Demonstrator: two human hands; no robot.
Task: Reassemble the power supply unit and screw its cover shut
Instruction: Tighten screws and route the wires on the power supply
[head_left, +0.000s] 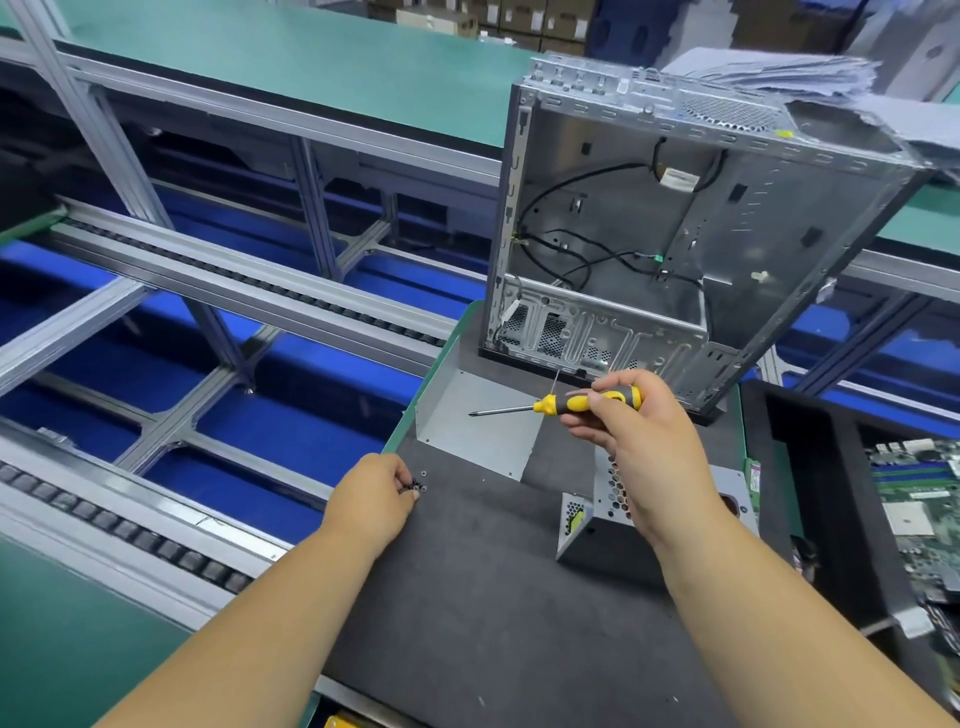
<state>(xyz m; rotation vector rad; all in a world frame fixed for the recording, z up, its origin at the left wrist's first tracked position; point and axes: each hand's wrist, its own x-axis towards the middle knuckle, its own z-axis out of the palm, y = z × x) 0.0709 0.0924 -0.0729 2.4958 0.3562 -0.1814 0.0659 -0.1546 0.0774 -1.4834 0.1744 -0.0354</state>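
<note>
Head view, right hand (636, 441) gripping rubbery screwdriver (582, 403)

Two forearms in view, both bare from lower frame edge to wrist. No sleeve, glove, watch, ring or strap visible. Left hand (375, 493): bare, knuckles up. Right hand (641, 441): bare, short unpainted nails on visible fingertips.

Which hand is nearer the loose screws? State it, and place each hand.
Left. The left hand has its fingers at the loose screws on the mat; the right hand grips the screwdriver, well off to their right.
</note>
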